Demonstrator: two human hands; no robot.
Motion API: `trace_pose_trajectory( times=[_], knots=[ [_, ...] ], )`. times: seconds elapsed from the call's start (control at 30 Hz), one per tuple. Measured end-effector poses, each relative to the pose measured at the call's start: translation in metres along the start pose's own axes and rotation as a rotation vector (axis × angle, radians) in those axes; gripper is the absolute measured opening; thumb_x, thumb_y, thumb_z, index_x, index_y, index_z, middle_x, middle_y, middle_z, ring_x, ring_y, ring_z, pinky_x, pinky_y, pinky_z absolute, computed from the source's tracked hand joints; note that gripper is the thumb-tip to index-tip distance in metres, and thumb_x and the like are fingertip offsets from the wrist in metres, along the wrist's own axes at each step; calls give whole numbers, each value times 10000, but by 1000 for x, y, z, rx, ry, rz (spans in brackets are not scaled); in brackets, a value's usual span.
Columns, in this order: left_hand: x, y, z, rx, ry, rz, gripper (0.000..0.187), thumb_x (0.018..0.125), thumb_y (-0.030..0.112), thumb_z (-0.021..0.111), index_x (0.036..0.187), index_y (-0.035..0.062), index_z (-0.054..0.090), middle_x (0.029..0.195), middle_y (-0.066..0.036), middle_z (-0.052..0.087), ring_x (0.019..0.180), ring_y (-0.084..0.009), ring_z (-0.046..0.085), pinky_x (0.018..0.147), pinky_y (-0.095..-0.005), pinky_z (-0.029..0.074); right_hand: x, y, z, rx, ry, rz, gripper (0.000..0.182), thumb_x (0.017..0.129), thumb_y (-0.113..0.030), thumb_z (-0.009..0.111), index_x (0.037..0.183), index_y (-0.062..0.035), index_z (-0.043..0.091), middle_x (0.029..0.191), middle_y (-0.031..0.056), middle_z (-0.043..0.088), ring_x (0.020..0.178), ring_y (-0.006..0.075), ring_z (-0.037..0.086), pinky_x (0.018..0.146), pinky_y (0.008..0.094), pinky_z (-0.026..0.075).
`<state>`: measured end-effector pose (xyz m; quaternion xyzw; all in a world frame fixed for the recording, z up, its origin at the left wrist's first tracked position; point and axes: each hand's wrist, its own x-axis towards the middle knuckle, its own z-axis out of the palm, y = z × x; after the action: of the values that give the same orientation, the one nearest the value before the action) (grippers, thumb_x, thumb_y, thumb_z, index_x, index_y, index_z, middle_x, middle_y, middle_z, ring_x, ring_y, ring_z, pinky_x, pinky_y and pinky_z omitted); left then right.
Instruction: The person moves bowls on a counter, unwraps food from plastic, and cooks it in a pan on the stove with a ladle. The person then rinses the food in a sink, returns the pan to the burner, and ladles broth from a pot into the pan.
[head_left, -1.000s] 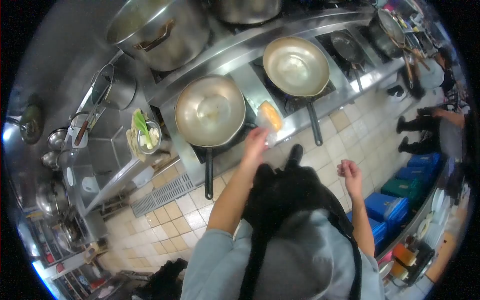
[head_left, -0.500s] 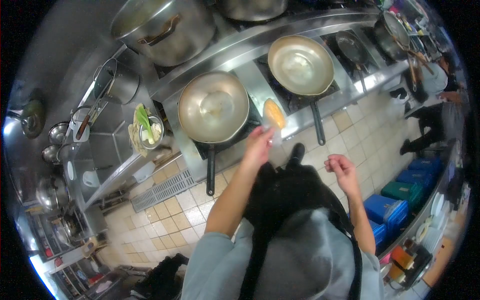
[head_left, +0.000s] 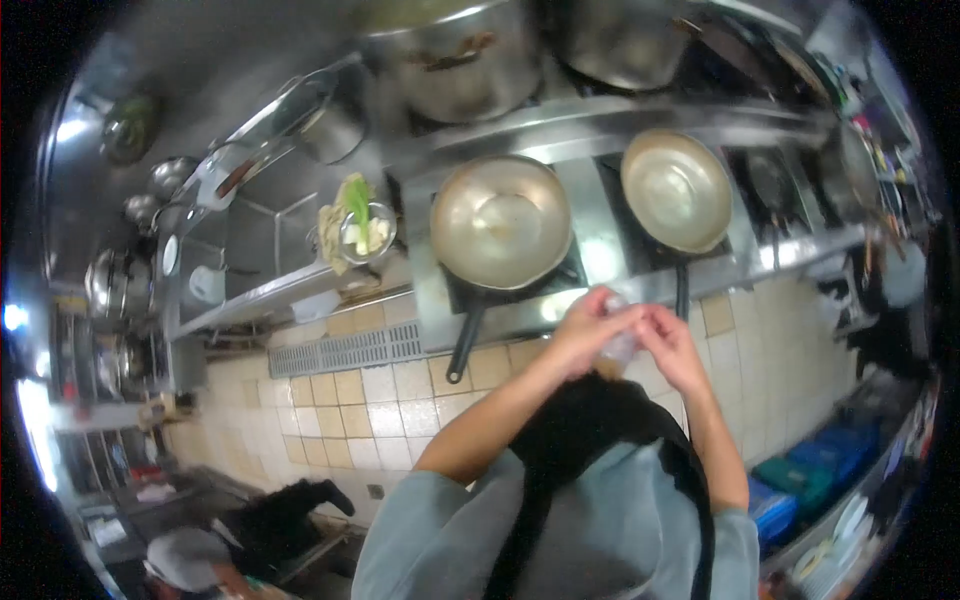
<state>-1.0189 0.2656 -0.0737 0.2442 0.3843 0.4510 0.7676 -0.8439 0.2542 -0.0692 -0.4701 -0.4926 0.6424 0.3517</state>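
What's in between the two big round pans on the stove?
In the head view, only a bare strip of steel stove top lies between the left pan and the right pan.

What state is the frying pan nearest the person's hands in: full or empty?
Nearly empty. The frying pan shows bare shiny metal, with only a faint pale patch at its centre; what that patch is cannot be told.

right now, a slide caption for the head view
Both hands, left hand and right hand, meet around a clear bag in front of two pans on the stove.
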Motion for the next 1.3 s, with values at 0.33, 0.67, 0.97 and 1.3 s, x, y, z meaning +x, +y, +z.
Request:
trace_pose_trajectory(
  times=[0.33,0.67,0.97,1.3],
  knots=[
    [-51,13,-23,-49,-75,2,249,919,174,656,1118,65,554,991,-16,610,905,-112,601,697,-262,513,-12,-3,16,-60,49,-88,64,923,-67,614,932,-4,619,757,-1,620,665,60,562,615,217,473],
    [-73,4,-42,260,168,350,117,959,142,578,1015,42,599,894,2,618,806,-79,572,709,-236,465,-1,-28,11,-117,21,-87,26,909,-45,614,921,-22,619,762,-12,603,637,55,522,588,210,433],
    [-108,-4,23,55,350,342,185,997,234,531,948,59,565,778,47,528,685,-35,478,609,-203,414,22,-39,-12,-264,-373,-70,85,926,-64,596,990,-9,600,802,8,608,695,74,574,649,222,485],
    [-163,2,126,-157,730,780,152,1005,216,523,1015,74,577,838,63,579,749,1,514,624,-173,426,47,16,-19,-166,-887,-144,382,960,-172,552,1289,6,472,1192,106,584,1098,191,560,942,308,453]
  ],
)
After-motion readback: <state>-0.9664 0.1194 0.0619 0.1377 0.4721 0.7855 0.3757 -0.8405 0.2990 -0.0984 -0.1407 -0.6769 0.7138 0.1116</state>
